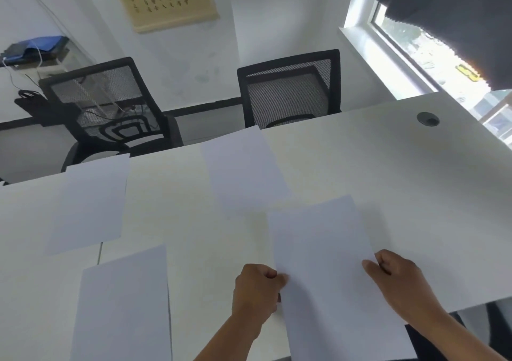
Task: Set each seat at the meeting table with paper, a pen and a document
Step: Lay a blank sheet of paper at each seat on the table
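Note:
A blank white sheet of paper lies at the near right of the white meeting table. My left hand pinches its left edge and my right hand pinches its right edge. Three more blank sheets lie on the table: one at the far left, one at the far middle, one at the near left. I see no pen and no printed document.
Two black mesh office chairs stand behind the far edge, one at the left and one at the right. A round cable hole sits in the table's far right corner. A window is at the right.

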`<state>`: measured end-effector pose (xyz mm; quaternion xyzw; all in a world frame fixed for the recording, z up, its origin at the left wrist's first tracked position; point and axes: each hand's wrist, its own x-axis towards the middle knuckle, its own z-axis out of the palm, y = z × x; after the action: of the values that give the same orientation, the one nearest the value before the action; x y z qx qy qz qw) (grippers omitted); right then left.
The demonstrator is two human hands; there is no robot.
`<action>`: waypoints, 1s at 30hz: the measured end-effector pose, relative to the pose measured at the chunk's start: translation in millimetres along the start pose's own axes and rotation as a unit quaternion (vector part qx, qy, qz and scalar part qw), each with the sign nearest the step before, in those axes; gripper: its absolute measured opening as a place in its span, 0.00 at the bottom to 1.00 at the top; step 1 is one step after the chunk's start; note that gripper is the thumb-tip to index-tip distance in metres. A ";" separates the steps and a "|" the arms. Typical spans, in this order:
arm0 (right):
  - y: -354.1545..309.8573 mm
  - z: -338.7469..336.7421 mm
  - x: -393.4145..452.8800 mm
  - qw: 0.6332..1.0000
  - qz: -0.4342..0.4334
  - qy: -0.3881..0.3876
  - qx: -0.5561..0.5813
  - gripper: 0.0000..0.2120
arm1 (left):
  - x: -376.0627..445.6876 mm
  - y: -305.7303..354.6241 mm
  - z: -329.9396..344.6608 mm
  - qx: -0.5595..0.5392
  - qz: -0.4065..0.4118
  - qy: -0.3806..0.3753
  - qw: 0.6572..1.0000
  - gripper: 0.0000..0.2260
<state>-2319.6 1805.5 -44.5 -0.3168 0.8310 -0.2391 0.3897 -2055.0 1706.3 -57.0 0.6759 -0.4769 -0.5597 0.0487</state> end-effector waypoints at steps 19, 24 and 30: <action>43.9 -4.2 36.2 0.978 0.035 0.052 -0.199 0.19 | 28.5 9.2 60.9 0.148 0.008 0.048 0.988 0.15; 43.6 -0.8 38.9 0.973 0.032 0.070 -0.218 0.19 | 28.3 12.2 65.1 0.198 0.018 0.063 0.978 0.15; 36.5 1.0 40.0 0.976 0.046 0.075 -0.198 0.11 | 28.2 11.4 62.0 0.206 0.012 0.065 0.976 0.14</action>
<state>-2351.1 1801.9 -88.4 -0.3300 0.9025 -0.0747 0.2665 -2113.8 1709.4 -93.1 0.7008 -0.5858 -0.4035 -0.0541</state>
